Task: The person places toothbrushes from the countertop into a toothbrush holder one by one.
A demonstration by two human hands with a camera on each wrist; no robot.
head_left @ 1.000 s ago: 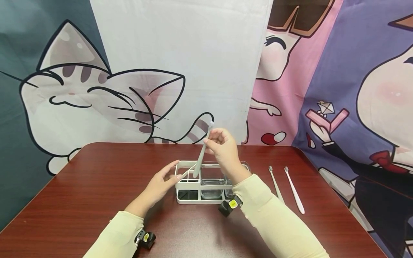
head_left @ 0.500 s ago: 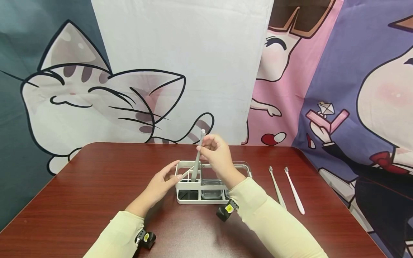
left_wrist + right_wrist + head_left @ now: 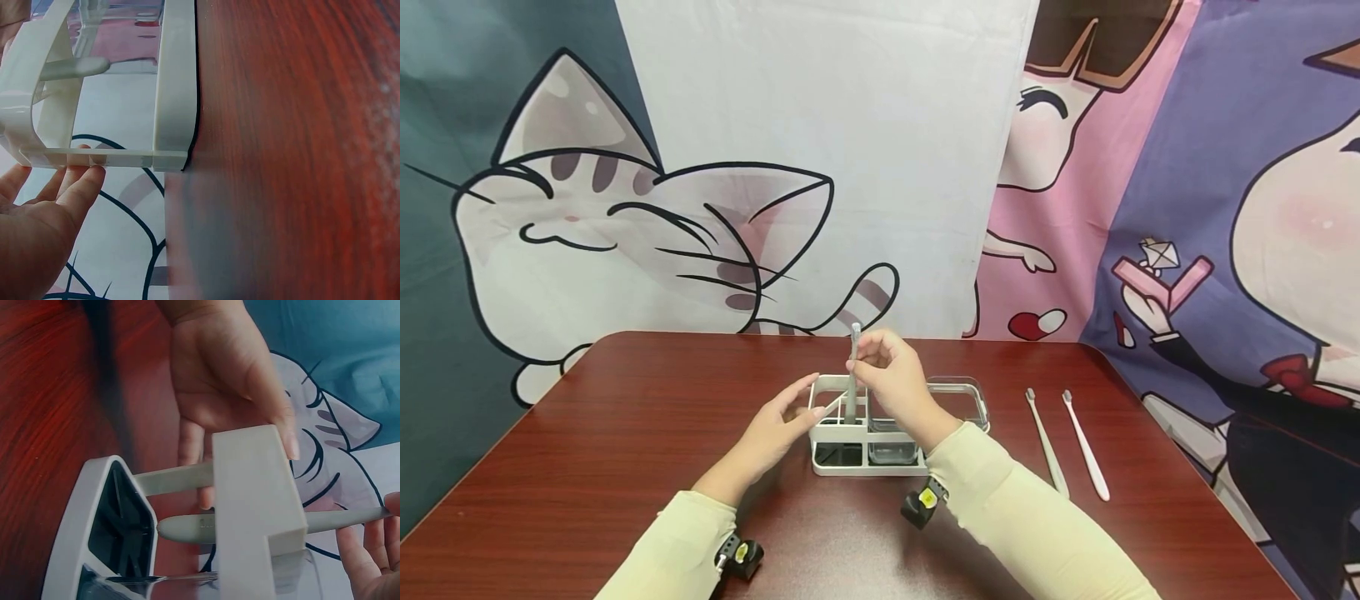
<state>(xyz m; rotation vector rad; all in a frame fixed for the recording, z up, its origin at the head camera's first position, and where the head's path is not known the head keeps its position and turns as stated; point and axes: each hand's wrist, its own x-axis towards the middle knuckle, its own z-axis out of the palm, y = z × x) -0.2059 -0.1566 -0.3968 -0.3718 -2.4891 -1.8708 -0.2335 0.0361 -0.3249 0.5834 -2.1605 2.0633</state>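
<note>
A white toothbrush holder (image 3: 838,432) with an upper frame and a lower base stands mid-table. My right hand (image 3: 891,375) pinches a grey-green toothbrush (image 3: 852,387) near its bristle head. The brush stands upright, handle down, inside the holder's left-hand slots. In the right wrist view its handle (image 3: 187,529) passes through the upper frame, the rounded end close over the dark-lined base (image 3: 122,519). My left hand (image 3: 775,433) rests against the holder's left end, its fingers fairly straight. The left wrist view has those fingertips (image 3: 94,175) at the side post (image 3: 125,158).
A clear cup (image 3: 891,452) sits in the holder's middle section, partly behind my right hand. Two more toothbrushes lie to the right on the dark red table (image 3: 625,442): a grey-green one (image 3: 1047,442) and a white one (image 3: 1086,450). Behind hangs a cartoon-printed cloth (image 3: 880,167).
My right hand has moved left and down with the toothbrush, which has gone from tilted above the holder to upright within its left slots. The left hand stays at the holder's end.
</note>
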